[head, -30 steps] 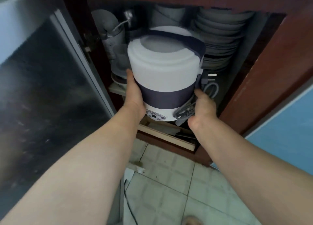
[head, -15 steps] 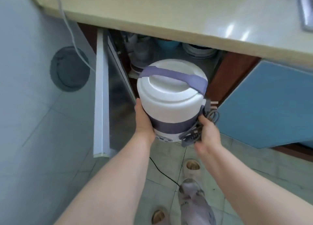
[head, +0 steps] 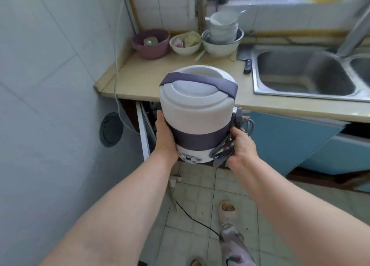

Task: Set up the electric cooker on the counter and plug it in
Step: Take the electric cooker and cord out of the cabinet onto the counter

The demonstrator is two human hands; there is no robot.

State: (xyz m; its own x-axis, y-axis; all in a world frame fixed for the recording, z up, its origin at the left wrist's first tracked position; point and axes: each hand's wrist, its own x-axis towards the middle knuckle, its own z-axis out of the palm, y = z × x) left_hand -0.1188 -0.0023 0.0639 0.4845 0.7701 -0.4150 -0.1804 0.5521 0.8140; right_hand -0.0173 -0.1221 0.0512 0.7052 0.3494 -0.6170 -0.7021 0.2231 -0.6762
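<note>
A white electric cooker point(head: 197, 111) with a purple band and a purple handle across its lid is held upright in the air in front of the beige counter point(head: 144, 79), level with its front edge. My left hand point(head: 165, 137) presses its left side. My right hand point(head: 241, 147) grips its right side together with the bundled grey power cord point(head: 224, 151), whose plug point(head: 241, 113) sticks out to the right. The control panel faces me at the cooker's base.
At the counter's back stand a purple bowl point(head: 151, 42), a white bowl point(head: 185, 43) and stacked bowls point(head: 222, 35). A knife point(head: 247, 64) lies beside the steel sink point(head: 304, 73). A white cable point(head: 116, 65) hangs down the left wall. The cabinet door point(head: 143, 133) below stands open.
Both hands have lifted the cooker out of the low cabinet and up to counter height. The view has risen from the cabinet to the countertop and sink.
</note>
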